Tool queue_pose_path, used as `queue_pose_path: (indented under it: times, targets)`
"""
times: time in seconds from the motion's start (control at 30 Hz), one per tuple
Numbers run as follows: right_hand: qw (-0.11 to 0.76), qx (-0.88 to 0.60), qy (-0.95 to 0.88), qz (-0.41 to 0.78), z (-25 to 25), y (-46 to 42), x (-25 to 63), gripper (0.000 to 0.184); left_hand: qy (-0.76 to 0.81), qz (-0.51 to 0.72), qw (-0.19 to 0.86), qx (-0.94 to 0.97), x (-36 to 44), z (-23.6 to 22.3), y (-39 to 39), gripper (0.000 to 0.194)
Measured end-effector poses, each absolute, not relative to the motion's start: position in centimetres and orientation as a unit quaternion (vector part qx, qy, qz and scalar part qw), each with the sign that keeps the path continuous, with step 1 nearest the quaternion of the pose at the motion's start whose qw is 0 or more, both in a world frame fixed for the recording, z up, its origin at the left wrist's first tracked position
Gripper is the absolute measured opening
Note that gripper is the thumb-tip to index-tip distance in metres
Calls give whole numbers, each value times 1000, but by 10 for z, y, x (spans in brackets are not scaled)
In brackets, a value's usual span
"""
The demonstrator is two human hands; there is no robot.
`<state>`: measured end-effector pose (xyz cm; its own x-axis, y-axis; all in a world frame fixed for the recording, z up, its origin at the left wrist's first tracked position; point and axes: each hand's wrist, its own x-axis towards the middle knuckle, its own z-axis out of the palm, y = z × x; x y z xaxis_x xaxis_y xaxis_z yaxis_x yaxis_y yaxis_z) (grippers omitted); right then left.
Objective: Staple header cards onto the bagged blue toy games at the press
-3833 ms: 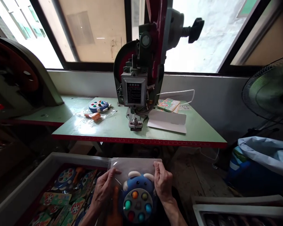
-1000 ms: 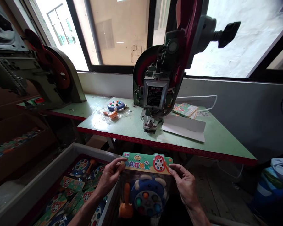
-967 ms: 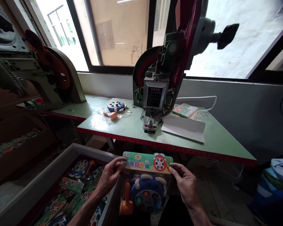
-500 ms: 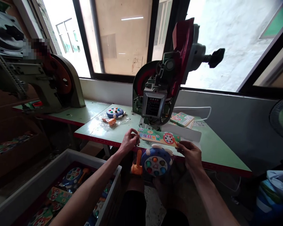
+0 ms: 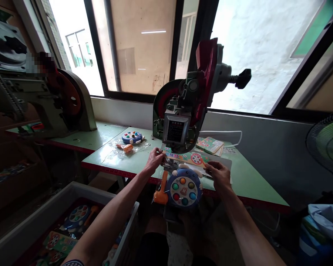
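Observation:
My left hand (image 5: 155, 159) pinches the left end of a printed header card (image 5: 184, 158), and my right hand (image 5: 218, 173) pinches its right end. The card's upper edge is at the head of a green and red stapling press (image 5: 180, 111). Below the card hangs a clear bag holding a round blue toy (image 5: 184, 189) with coloured buttons and an orange toy hammer (image 5: 161, 192). The bag's top is hidden behind the card. Whether the card's edge is under the press head, I cannot tell.
On the table (image 5: 261, 184) lie another blue toy (image 5: 132, 137), an orange hammer (image 5: 125, 148) on clear plastic, and a stack of cards (image 5: 211, 145). A grey crate (image 5: 80, 188) of bagged toys stands at lower left. A second press (image 5: 69, 99) is at left, a fan (image 5: 327, 144) at right.
Both hands have brought the header card forward, closer to the press head, and the bagged toy has swung up with it. The camera view has tilted slightly upward and to the right.

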<state>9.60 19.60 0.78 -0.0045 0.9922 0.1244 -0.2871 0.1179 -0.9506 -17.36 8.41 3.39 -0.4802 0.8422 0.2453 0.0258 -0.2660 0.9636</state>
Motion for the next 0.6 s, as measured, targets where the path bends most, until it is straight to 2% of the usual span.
queue_pose_path:
  times: [0.33, 0.6]
  targets:
    - [595, -379, -442, 553, 11, 197, 95, 54, 516, 689, 306, 407, -172, 34, 82, 26]
    - [581, -335, -439, 598, 12, 187, 44, 51, 525, 709, 285, 376, -214, 36, 62, 35]
